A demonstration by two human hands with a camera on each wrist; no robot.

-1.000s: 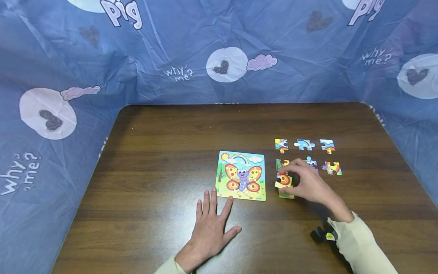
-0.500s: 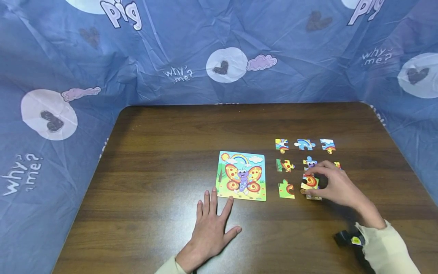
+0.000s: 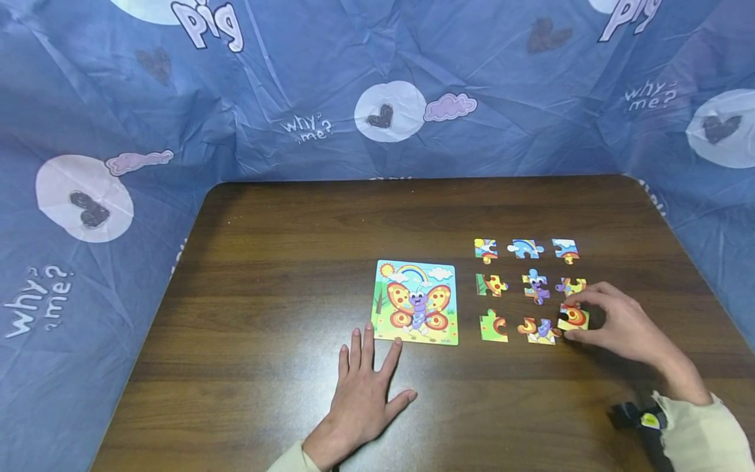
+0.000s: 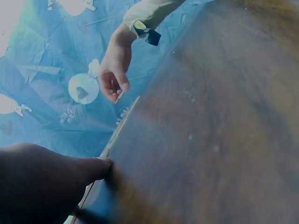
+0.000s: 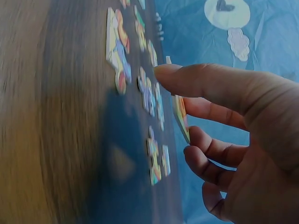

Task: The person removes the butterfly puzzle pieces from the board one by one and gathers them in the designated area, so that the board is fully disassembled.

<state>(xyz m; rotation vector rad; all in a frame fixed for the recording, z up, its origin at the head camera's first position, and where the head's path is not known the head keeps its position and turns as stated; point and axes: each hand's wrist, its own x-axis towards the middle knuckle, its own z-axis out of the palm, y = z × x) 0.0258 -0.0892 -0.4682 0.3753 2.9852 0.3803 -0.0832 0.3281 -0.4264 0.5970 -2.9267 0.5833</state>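
Note:
My right hand (image 3: 631, 331) pinches a jigsaw piece (image 3: 573, 317) with a red-and-yellow swirl between thumb and fingers. In the right wrist view that piece (image 5: 180, 112) shows edge-on, raised off the tabletop. Just left of it lies a jigsaw piece with purple and orange parts (image 3: 539, 330). Above it, a yellow-and-purple jigsaw piece (image 3: 571, 286) is partly hidden by the fingers. My left hand (image 3: 361, 393) lies flat with fingers spread, fingertips at the lower edge of a square butterfly picture (image 3: 415, 303). Its thumb side shows dark in the left wrist view.
Other loose jigsaw pieces lie in rows on the brown wooden table (image 3: 265, 275), among them a rainbow piece (image 3: 525, 249) and a green piece (image 3: 492, 326). A blue printed cloth (image 3: 295, 65) hangs behind the table and along both sides.
My right hand has carried the swirl jigsaw piece rightward, past the bottom-left and bottom-middle pieces, which are now uncovered. The left hand has stayed put.

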